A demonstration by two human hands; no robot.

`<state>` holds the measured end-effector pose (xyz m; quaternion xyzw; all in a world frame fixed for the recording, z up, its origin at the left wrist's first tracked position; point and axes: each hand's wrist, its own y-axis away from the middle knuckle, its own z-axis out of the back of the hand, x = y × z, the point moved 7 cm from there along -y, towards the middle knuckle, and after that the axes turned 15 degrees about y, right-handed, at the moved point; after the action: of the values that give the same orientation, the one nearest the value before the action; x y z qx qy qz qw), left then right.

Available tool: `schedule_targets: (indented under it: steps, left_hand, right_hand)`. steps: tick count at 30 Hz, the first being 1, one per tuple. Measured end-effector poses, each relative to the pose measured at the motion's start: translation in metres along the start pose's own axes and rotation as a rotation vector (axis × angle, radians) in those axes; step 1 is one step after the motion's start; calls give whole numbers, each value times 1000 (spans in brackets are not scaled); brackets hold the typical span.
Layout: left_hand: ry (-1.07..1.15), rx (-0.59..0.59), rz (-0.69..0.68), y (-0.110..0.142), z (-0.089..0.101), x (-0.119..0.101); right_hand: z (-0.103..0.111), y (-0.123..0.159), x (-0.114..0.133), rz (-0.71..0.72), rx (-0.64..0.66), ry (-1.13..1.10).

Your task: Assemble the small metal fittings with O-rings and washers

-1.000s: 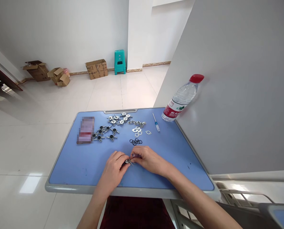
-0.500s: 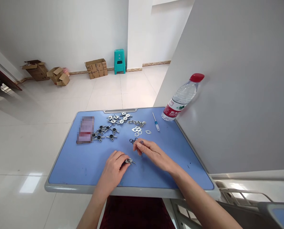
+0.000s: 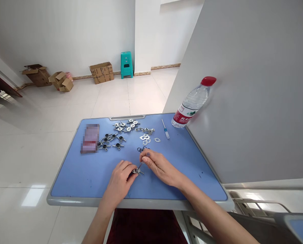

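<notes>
Near the front of the blue table, my left hand (image 3: 122, 179) is closed on a small metal fitting (image 3: 137, 171) with thin prongs sticking out to the right. My right hand (image 3: 159, 164) grips a screwdriver (image 3: 140, 165) with a purplish handle end, its thin shaft slanting down to the fitting. Black rubber rings (image 3: 140, 149) lie just beyond my right hand, partly covered by it. Farther back are flat metal plates (image 3: 145, 138), with one loose plate (image 3: 157, 140) beside them. My fingers hide part of the fitting and of the screwdriver handle.
Metal fittings with black centres (image 3: 118, 145) and silver fittings (image 3: 128, 127) lie at the back left, beside small metal pieces (image 3: 147, 130). A second screwdriver (image 3: 166, 131) and a water bottle (image 3: 189, 106) are at the back right. A blurred phone-like object (image 3: 90, 138) lies left on the table (image 3: 72, 181).
My right hand has moved slightly left and tilted the screwdriver, bringing its shaft to the fitting. My left hand stays in place around the fitting. The view has shifted slightly.
</notes>
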<state>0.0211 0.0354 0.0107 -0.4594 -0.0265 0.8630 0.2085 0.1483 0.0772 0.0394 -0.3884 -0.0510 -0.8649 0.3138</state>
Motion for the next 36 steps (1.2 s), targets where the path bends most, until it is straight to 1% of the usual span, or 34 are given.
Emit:
schedule_targets:
  steps: [3, 8, 14, 16, 21, 23, 27, 30, 33, 36]
  left_hand:
    - [1, -5, -2, 0, 1, -1]
    - [15, 9, 8, 0, 0, -1]
    - [4, -2, 0, 0, 1, -2]
    - [1, -1, -2, 0, 1, -2]
    - [-5, 7, -3, 0, 0, -1]
    - [-5, 6, 0, 0, 0, -1]
    - [9, 11, 11, 0, 0, -1]
    - [21, 15, 15, 0, 0, -1]
    - [19, 7, 12, 0, 1, -1]
    - [20, 6, 9, 1, 0, -1]
  right_hand:
    - [-1, 0, 1, 16, 13, 18]
    - [2, 0, 0, 11, -11, 23]
    - [1, 1, 3, 28, 8, 63]
    - [0, 1, 4, 61, 6, 81]
    - [1, 3, 13, 234, -33, 55]
    - [1, 3, 15, 273, -50, 51]
    - [-1, 5, 16, 274, -62, 92]
    - [-1, 6, 14, 259, -102, 128]
    - [0, 9, 16, 312, -149, 144]
    - [2, 10, 19, 352, -139, 133]
